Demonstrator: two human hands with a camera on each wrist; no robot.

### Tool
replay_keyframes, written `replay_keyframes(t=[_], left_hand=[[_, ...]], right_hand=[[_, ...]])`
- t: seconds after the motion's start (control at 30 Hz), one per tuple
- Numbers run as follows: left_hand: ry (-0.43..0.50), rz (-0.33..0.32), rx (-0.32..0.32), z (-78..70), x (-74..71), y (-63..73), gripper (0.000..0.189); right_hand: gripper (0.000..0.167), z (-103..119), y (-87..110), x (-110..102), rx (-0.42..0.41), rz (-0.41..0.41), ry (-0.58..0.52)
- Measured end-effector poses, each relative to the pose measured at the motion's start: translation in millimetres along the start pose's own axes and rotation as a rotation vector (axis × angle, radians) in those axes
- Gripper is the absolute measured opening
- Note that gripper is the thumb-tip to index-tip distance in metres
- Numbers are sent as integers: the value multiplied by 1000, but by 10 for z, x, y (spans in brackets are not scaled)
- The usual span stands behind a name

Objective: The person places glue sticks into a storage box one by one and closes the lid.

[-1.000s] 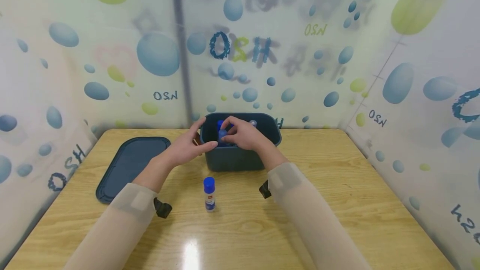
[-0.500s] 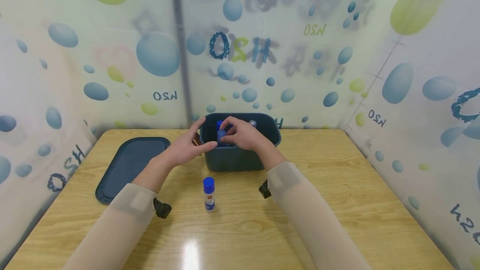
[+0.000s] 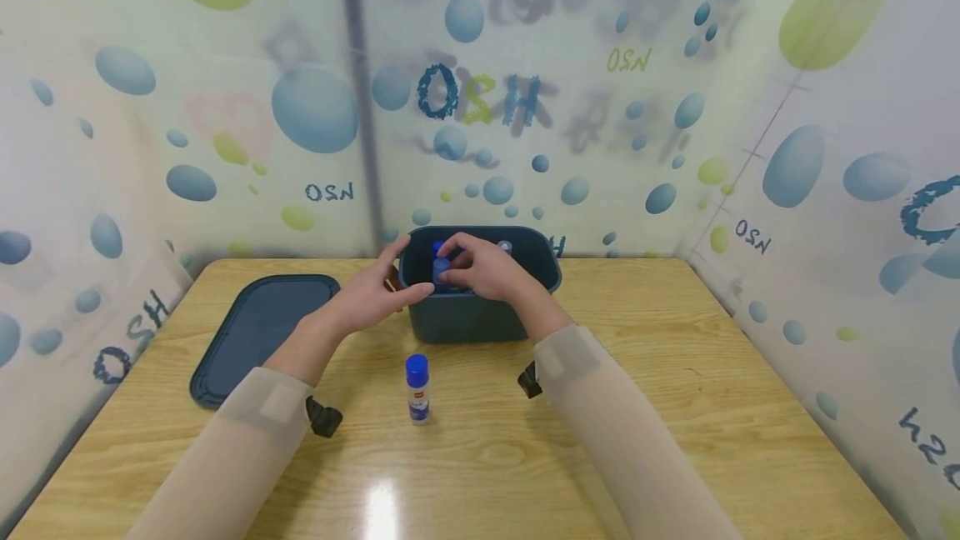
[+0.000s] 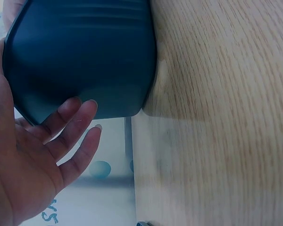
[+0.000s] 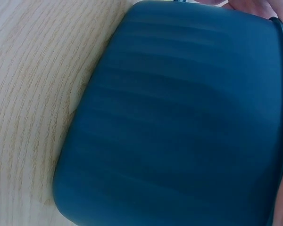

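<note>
In the head view a dark blue-green storage box stands near the back edge of the table. My left hand grips its left end, thumb along the front rim and index finger at the back corner. In the left wrist view the other fingers spread loosely along the outer wall. Reaching in over the front rim, my right hand pinches a blue-capped glue stick between thumb and index finger. Its lower part is hidden by the box. Another blue cap shows just behind it.
A glue stick with a blue cap stands upright on the table in front of the box. The flat dark lid lies to the left. Inside the box, a pale round-topped item shows at the back. Patterned walls enclose the table.
The blue-capped glue stick in my right hand has shifted very slightly. Both hands and the box otherwise hold their places.
</note>
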State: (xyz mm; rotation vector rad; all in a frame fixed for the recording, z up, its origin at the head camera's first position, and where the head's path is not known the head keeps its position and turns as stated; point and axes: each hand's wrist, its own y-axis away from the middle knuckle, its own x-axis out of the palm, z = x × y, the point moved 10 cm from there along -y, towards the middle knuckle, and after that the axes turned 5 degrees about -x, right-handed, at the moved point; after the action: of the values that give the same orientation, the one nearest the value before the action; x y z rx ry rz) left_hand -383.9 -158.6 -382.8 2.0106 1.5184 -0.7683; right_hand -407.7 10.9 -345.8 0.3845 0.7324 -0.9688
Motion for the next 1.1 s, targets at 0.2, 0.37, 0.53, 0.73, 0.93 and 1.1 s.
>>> replay_keyframes(t=[0.2,0.37,0.53,0.73,0.93,1.1], left_hand=[[2,3,-4,12,5,-11,111],[3,8,-7,14,11,-14,112],[11,12,-8,24,12,-16,112],[13,6,-4,28,6,-10,111],[9,1,8,9,2,-10,110],[12,1,5,5,0,-5,111]], right_hand=[[31,5,8,-21,-27,-23,-14],[32,34,34,-64,-66,-59,-27],[34,47,53,-108,-89,-90,-19],[36,33,87,-168,-82,-147,6],[41,45,101,-206,-111,-192,-13],[40,99,121,-271,-186,-259,-68]])
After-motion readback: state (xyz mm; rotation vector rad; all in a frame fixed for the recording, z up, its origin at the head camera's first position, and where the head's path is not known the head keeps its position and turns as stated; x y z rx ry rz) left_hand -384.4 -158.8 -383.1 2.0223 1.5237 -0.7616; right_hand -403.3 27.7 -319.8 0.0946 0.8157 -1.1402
